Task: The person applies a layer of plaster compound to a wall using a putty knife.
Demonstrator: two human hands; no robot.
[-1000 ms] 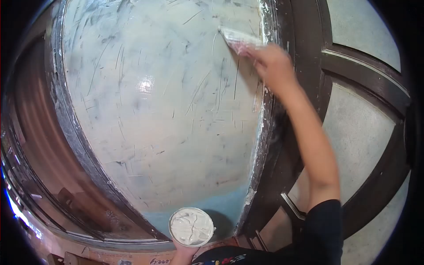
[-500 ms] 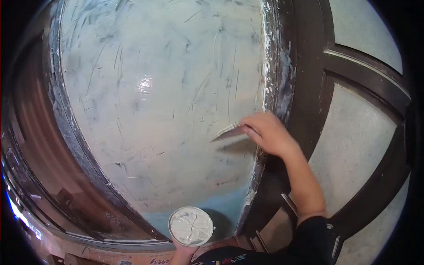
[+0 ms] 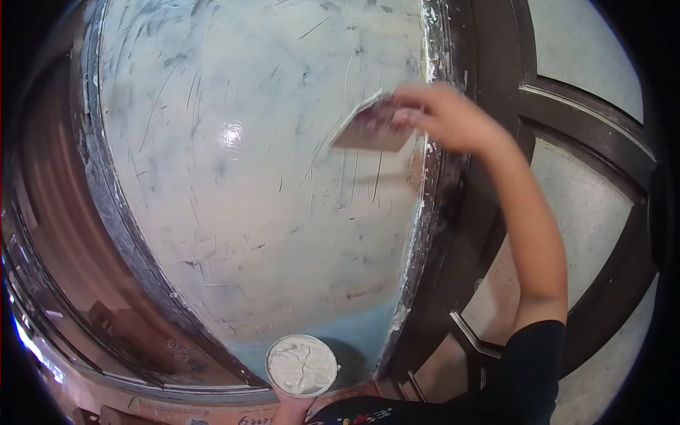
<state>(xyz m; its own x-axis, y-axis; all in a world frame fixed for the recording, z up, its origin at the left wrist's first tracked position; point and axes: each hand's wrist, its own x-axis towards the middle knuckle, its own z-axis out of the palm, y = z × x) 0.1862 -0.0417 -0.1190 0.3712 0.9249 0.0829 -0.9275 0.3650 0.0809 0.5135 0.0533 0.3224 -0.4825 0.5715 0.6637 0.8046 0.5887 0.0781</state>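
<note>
Pale panel point(image 3: 269, 184) fills most of the view. It is coated whitish, with dark scratch marks all over and a glare spot left of centre. A bare blue strip point(image 3: 354, 333) runs along its bottom edge. A dark frame point(image 3: 489, 85) runs down the panel's right edge, with smears of white filler along the joint.

Right arm comes up from the lower right, dark sleeve point(image 3: 531, 368) at the upper arm. Right hand point(image 3: 446, 117) sits at the panel's right edge, in the upper third, fingers closed on the handle end of a putty knife point(image 3: 372, 126).

Key relation: the blade runs left from the hand, out over the panel. Its long axis is roughly horizontal, dipping a little down-left, with the flat face toward the camera. Motion blur, so I can't tell whether the blade is touching the coat or just off it.

Tub point(image 3: 301, 365) of white filler is at the panel's bottom edge, open and nearly full. It's well apart from the blade, down and to the left of it.

Left hand point(image 3: 292, 409) is only partly in frame and grips the tub from underneath. Finger spread isn't visible. The left hand is at the tub and the right hand is at the panel's right edge.
</note>
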